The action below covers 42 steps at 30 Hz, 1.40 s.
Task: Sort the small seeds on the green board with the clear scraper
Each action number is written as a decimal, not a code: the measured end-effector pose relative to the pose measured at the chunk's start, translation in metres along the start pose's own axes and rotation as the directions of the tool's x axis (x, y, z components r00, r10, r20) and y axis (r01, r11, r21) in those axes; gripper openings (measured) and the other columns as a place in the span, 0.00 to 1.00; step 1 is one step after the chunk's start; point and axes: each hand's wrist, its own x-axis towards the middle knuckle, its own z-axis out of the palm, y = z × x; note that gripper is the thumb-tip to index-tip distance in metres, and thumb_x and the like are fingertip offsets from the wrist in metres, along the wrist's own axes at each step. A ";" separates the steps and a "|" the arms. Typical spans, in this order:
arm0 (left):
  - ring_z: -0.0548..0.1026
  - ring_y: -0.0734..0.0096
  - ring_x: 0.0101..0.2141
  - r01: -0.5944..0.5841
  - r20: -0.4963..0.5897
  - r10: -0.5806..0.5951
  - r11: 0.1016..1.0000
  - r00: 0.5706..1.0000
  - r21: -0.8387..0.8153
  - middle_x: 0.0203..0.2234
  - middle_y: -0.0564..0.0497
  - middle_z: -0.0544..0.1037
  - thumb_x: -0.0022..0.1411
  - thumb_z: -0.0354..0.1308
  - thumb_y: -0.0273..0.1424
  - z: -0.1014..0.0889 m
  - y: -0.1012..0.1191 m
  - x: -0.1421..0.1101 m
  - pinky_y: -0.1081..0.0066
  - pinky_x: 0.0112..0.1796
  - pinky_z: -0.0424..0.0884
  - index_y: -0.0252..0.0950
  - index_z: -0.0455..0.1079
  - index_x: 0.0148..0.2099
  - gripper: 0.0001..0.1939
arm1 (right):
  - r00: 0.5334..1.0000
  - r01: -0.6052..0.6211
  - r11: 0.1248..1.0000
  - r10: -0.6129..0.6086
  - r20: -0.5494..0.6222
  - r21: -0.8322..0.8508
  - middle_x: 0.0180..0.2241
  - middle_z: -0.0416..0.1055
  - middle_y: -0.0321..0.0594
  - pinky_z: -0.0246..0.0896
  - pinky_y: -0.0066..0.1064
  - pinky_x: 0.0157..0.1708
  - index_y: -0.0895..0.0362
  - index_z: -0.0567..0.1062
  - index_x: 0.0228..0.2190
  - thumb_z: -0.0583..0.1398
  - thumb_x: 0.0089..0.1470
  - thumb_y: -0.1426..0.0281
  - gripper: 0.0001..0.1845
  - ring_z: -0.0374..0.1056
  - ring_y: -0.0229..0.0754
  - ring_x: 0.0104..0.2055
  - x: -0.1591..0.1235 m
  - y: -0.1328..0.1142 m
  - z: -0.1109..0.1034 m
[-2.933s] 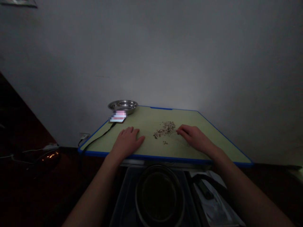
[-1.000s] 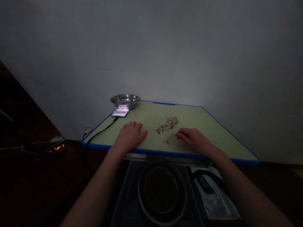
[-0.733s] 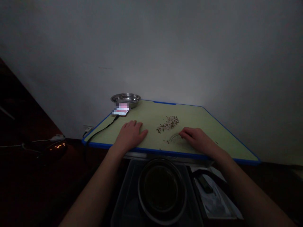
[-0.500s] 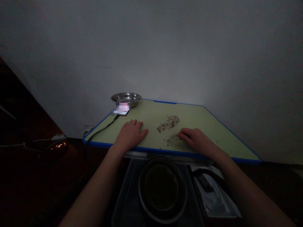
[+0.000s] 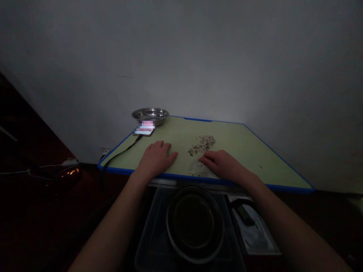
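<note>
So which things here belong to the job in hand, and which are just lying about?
In the job, it seems:
small dark bits
clear curved piece in the right hand
table

Probably just lying about:
phone
black cord

Unclear: metal bowl, untouched.

Left hand (image 5: 156,158) and right hand (image 5: 222,163) both bare. Left forearm (image 5: 117,223) and right forearm (image 5: 286,219) likewise uncovered as far as the view shows, smooth-looking, slim, tapering toward the hands. Fingernail detail too dim to tell.
</note>
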 end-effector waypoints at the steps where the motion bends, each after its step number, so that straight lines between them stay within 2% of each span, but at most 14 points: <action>1: 0.67 0.55 0.49 0.001 -0.001 -0.001 1.000 1.000 0.005 0.49 0.42 0.71 0.62 0.43 0.47 0.000 0.000 0.000 0.58 0.51 0.60 0.36 0.66 0.52 0.25 | 1.000 0.003 1.000 -0.003 0.005 0.003 0.24 0.71 0.38 0.52 0.29 0.27 0.55 0.70 0.24 0.51 0.61 0.62 0.17 0.64 0.38 0.26 0.001 -0.002 0.000; 9: 0.67 0.55 0.49 -0.008 -0.014 0.008 1.000 1.000 0.014 0.49 0.41 0.71 0.62 0.43 0.47 0.001 0.001 0.000 0.58 0.51 0.60 0.35 0.66 0.51 0.26 | 0.998 0.051 0.996 -0.054 0.040 0.078 0.23 0.70 0.37 0.52 0.28 0.27 0.55 0.69 0.23 0.51 0.61 0.64 0.17 0.63 0.37 0.25 -0.004 -0.003 -0.006; 16: 0.67 0.54 0.48 -0.014 0.010 0.013 1.000 1.000 0.010 0.48 0.40 0.71 0.62 0.42 0.46 0.000 0.001 0.001 0.57 0.51 0.60 0.34 0.67 0.51 0.26 | 0.992 -0.061 0.996 0.067 -0.110 0.059 0.21 0.68 0.37 0.50 0.29 0.25 0.56 0.69 0.23 0.50 0.60 0.62 0.18 0.63 0.38 0.24 -0.014 0.024 -0.019; 25: 0.67 0.56 0.48 -0.013 0.018 0.012 0.999 1.000 0.036 0.48 0.41 0.71 0.62 0.42 0.46 -0.003 0.002 0.000 0.59 0.50 0.61 0.34 0.67 0.51 0.26 | 0.995 -0.098 0.995 0.098 -0.029 -0.008 0.21 0.68 0.38 0.50 0.29 0.25 0.56 0.69 0.23 0.49 0.60 0.62 0.18 0.63 0.39 0.24 -0.026 0.026 -0.015; 30: 0.68 0.55 0.49 -0.013 0.008 0.013 0.999 1.000 0.048 0.48 0.40 0.71 0.63 0.42 0.46 -0.002 0.001 0.000 0.59 0.50 0.61 0.33 0.67 0.52 0.26 | 0.986 -0.165 0.983 0.160 -0.055 -0.086 0.22 0.70 0.40 0.50 0.29 0.26 0.56 0.70 0.23 0.49 0.60 0.61 0.19 0.65 0.40 0.25 -0.022 0.032 -0.014; 34: 0.68 0.54 0.49 -0.011 0.012 0.011 0.999 1.000 0.048 0.48 0.39 0.71 0.63 0.42 0.45 -0.001 0.001 0.001 0.58 0.50 0.61 0.32 0.66 0.53 0.27 | 0.986 -0.156 0.980 0.147 -0.076 -0.127 0.23 0.72 0.42 0.50 0.30 0.26 0.56 0.72 0.25 0.49 0.61 0.62 0.19 0.65 0.41 0.26 -0.015 0.031 -0.009; 39: 0.68 0.55 0.48 -0.017 0.008 0.017 0.999 1.000 0.040 0.48 0.39 0.71 0.63 0.42 0.46 -0.002 0.001 0.001 0.58 0.50 0.61 0.33 0.67 0.51 0.26 | 0.995 -0.087 0.993 0.084 -0.048 -0.075 0.24 0.72 0.42 0.50 0.30 0.26 0.56 0.72 0.25 0.50 0.61 0.62 0.18 0.64 0.40 0.25 -0.011 0.023 -0.007; 42: 0.68 0.55 0.48 -0.014 0.010 0.014 0.999 1.000 0.038 0.48 0.40 0.71 0.62 0.42 0.46 -0.001 0.001 0.001 0.58 0.50 0.61 0.33 0.67 0.51 0.26 | 0.993 -0.107 0.993 0.104 -0.060 -0.044 0.22 0.71 0.41 0.50 0.30 0.25 0.56 0.71 0.24 0.50 0.60 0.63 0.18 0.64 0.39 0.24 -0.014 0.024 -0.012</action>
